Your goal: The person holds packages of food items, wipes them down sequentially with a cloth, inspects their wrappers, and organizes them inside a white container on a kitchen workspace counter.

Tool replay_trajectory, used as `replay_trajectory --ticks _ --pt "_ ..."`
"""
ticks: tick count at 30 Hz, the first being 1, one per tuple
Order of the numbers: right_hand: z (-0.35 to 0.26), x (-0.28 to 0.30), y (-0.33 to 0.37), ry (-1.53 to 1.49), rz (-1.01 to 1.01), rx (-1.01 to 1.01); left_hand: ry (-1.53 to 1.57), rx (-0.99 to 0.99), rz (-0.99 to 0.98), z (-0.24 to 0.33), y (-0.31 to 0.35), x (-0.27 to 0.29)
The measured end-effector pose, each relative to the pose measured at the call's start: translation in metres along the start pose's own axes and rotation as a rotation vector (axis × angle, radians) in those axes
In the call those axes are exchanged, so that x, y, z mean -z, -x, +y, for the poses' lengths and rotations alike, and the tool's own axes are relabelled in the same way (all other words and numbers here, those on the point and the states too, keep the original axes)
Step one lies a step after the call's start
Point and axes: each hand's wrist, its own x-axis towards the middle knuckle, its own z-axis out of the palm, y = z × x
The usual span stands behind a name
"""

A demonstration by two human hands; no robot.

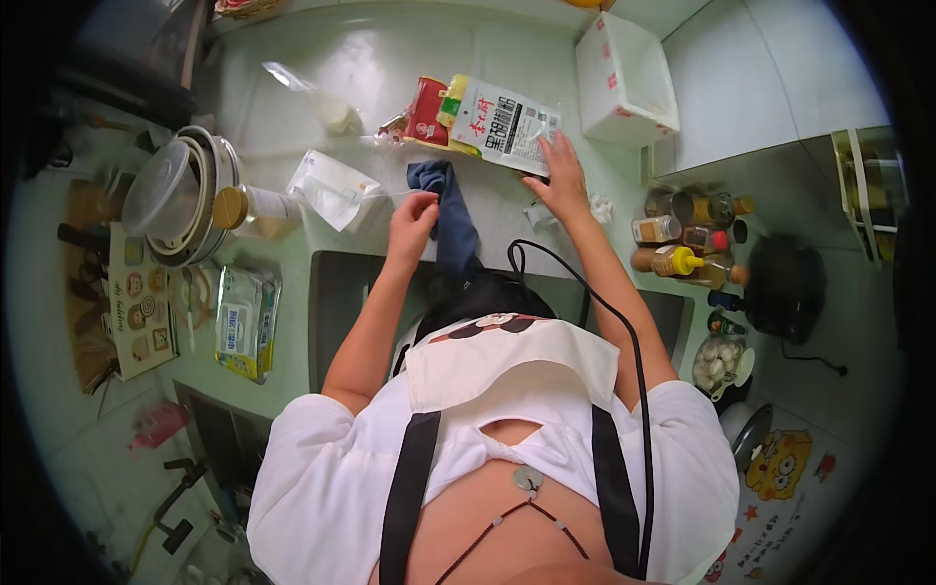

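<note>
My left hand (414,223) is closed at the left edge of a dark blue cloth (453,222), thumb and fingers pinched together on it. The cloth is bunched at its far end and hangs down toward the counter's near edge. My right hand (562,182) has its fingers spread, the fingertips at the right end of a white printed pouch (505,122). That pouch lies partly over a red packet (426,113) and a yellow-green one. Left of the cloth lies a white packet (334,190), with a thin pale strand between it and my left hand.
A clear plastic bag (331,109) lies at the far left. Stacked bowls (200,195), a lidded jar (258,210) and a wipes pack (244,322) stand left. A white foam box (624,83) is back right. Several seasoning bottles (682,258) line the right side. A black cable (629,341) crosses my right arm.
</note>
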Motion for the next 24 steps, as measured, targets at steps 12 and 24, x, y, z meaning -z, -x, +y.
replay_trajectory --ticks 12,24 --pt "0.008 -0.002 0.086 -0.046 0.089 -0.191 -1.131 -0.651 0.148 -0.018 0.007 -0.030" --pt "0.001 0.013 0.115 -0.212 0.250 -0.484 -1.650 -0.603 0.338 0.006 -0.007 0.054"
